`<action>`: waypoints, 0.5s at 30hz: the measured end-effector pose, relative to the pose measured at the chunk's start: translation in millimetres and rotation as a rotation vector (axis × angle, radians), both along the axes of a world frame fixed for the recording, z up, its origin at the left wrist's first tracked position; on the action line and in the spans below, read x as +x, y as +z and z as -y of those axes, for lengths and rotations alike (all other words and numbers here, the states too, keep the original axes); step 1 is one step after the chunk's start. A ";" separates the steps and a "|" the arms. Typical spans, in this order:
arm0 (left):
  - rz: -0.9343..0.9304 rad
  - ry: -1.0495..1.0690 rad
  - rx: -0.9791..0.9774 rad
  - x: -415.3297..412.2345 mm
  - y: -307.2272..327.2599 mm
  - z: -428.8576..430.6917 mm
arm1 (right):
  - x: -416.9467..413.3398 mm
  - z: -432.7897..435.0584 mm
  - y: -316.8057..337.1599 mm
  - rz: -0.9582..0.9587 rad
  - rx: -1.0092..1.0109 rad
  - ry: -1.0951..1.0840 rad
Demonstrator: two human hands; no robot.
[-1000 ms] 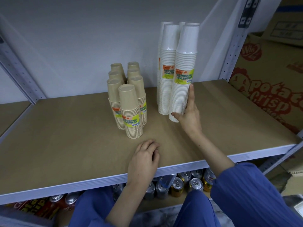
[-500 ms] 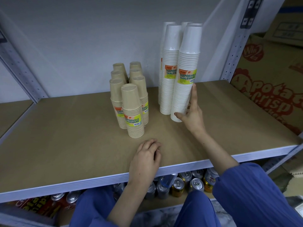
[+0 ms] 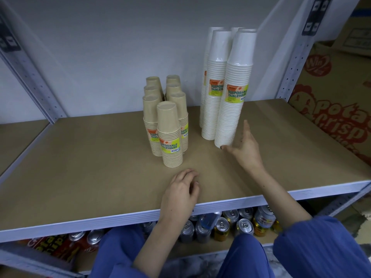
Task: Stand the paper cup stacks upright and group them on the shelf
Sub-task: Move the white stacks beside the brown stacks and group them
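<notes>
1. Since half a second ago, only the right hand (image 3: 244,146) has changed: its flat fingers have peeled off the side of the front white stack (image 3: 233,93), while the left hand (image 3: 181,194) has stayed where it was.
2. Farthest left among the task's things, the brown cup stacks (image 3: 165,119) stand upright in a tight cluster on the shelf (image 3: 80,167), rims down, the front brown stack (image 3: 169,137) touching those behind it.
3. The left hand rests knuckles-up on the shelf's front edge, fingers curled loosely and holding nothing.
4. To the right, the white cup stacks (image 3: 217,85) stand upright together, taller than the brown ones; the front white stack leans slightly against its neighbour.
5. The right hand is spread wide and empty, thumb tip at or just beside the base of the front white stack, fingers apart from its side.
6. Judgement: the step in hand is letting go of the last white stack after steadying it. No stack lies on its side in view, so the task looks nearly or wholly done.
7. The next move likely calls for drawing the right hand away gently, since a brush against that tall, narrow stack could topple it.
</notes>
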State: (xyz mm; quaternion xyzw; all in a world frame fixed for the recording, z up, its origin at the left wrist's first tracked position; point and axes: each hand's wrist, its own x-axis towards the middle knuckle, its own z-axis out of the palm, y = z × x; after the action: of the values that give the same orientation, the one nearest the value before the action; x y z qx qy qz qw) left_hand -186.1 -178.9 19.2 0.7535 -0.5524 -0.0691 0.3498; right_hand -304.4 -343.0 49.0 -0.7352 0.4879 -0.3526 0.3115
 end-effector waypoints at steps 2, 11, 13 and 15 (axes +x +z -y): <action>0.001 0.026 0.005 8.8 1.8 -7.1 | -5.4 -13.1 -2.8 -0.107 -0.004 -0.012; 0.043 0.171 0.096 72.0 6.3 -35.9 | 12.6 -64.1 -10.7 -0.332 -0.072 0.205; 0.081 0.186 0.168 84.2 5.5 -33.0 | 26.5 -64.5 -12.0 -0.355 -0.068 0.283; 0.134 0.170 0.238 95.3 4.1 -27.3 | 40.5 -62.2 -13.0 -0.416 -0.051 0.341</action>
State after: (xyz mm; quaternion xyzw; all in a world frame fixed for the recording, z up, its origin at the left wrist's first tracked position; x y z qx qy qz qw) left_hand -90.8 -151.6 23.3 0.8366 -0.4965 -0.0538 0.2249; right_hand -263.8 -280.8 36.0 -0.8711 0.4014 -0.1486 0.2408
